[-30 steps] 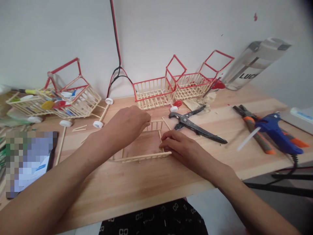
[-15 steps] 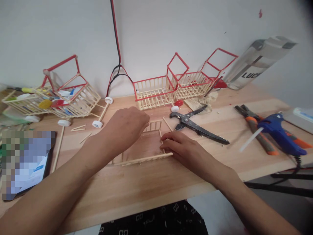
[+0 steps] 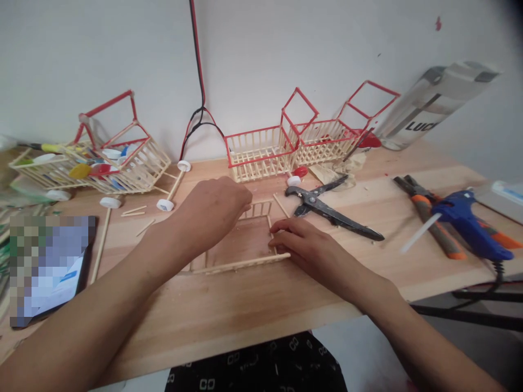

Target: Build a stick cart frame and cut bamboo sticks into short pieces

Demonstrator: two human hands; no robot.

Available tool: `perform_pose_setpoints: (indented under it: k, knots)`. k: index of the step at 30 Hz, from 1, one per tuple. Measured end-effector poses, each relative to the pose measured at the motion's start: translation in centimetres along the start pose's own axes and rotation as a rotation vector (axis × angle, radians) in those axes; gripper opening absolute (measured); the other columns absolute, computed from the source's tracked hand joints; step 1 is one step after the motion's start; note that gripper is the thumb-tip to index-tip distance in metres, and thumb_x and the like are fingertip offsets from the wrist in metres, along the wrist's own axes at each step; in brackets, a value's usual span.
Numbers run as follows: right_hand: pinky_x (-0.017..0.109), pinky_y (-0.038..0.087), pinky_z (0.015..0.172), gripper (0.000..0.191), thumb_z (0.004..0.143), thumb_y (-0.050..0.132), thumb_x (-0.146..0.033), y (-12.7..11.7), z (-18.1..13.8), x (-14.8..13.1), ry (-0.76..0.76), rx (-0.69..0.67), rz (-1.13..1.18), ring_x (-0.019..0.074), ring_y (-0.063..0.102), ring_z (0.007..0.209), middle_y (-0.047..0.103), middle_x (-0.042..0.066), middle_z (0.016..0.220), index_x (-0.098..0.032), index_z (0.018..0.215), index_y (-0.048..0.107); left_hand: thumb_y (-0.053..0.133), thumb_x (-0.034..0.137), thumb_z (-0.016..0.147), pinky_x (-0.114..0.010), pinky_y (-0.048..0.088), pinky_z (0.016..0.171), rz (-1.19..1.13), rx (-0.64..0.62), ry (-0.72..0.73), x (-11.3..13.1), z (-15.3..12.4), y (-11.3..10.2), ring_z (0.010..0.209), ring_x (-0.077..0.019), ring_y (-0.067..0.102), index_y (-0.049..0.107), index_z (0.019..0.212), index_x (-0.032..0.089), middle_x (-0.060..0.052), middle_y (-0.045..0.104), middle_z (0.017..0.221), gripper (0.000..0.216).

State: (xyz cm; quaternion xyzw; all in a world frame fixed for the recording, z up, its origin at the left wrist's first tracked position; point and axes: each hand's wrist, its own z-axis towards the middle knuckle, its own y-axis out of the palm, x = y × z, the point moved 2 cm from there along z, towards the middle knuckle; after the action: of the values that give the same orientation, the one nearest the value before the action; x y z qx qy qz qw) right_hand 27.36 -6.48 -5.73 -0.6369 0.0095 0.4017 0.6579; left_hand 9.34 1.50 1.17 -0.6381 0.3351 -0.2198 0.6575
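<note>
A flat frame of thin wooden sticks (image 3: 245, 262) lies on the wooden table (image 3: 253, 305) in front of me. My left hand (image 3: 212, 209) rests over its far left part, fingers curled in a pinch at the frame's back rail; what they pinch is hidden. My right hand (image 3: 304, 246) lies on the frame's right side with fingers pressed on a stick. Black scissors (image 3: 330, 211) lie just beyond my right hand.
Two red-and-wood stick baskets (image 3: 261, 152) stand at the wall, a third (image 3: 110, 158) with coloured caps at the left. A blue glue gun (image 3: 469, 226) and orange pliers (image 3: 429, 220) lie at the right, a phone (image 3: 44, 267) at the left. Loose sticks and white caps (image 3: 165, 204) are scattered about.
Both hands stay on the stick frame with only slight shifts. The view has moved a little.
</note>
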Motion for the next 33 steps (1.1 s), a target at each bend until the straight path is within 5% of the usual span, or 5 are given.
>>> perform_pose_setpoints:
  k: [18,33]
  knots:
    - [0.034,0.047,0.093,0.020,0.094,0.043,-0.015,-0.45,0.22,-0.16,0.002,-0.045,-0.002,0.0201,0.056,0.109,0.056,0.009,0.120,-0.022,0.101,0.060,0.044,0.023,0.091,-0.030,0.042,0.066,-0.067,0.043,-0.004,-0.10,-0.10,0.43,0.072,-0.0207,0.062,0.066,0.079,0.014,-0.010,0.067,0.078,0.026]
    - [0.034,0.046,0.092,0.023,0.089,0.043,-0.009,0.00,-0.08,-0.23,0.033,-0.044,-0.024,0.0206,0.054,0.111,0.055,0.006,0.122,-0.024,0.100,0.058,0.046,0.023,0.091,-0.030,0.042,0.061,-0.012,0.057,-0.009,-0.16,0.03,0.65,0.071,-0.0223,0.063,0.067,0.079,0.015,-0.009,0.067,0.075,0.025]
